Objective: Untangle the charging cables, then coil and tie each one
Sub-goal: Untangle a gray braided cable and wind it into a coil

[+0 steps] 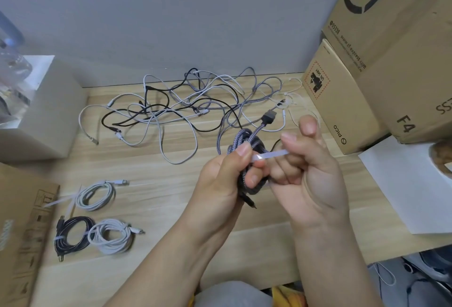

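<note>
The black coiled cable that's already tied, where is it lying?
In the head view, the black coiled cable lies on the wooden table at lower left, touching a white coil on its right, below another white coil.

Left hand point(226, 174): fingers curled, thumb pressed on top, gripping | Right hand point(308, 172): fingers curled, thumb and forefinger raised, pinching | Both forearms angled inward, hands touching.

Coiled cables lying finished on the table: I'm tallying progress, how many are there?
3, all at the near left: a white coil, a black coil and another white coil touching it. A fourth coil is in hand, not yet tied.
</note>
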